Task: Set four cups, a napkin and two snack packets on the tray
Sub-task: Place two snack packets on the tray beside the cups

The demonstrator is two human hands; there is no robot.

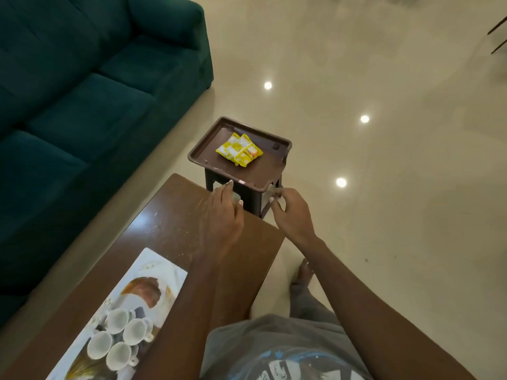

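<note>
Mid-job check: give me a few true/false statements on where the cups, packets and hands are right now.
1. Two yellow packets lie on the tray. True.
2. The four cups stand on the tray. False: they are on the mat on the table.
3. The tray rests on a dark stool. True.
4. Both hands are down by the cups. False: the left hand and the right hand are at the tray's near edge.
</note>
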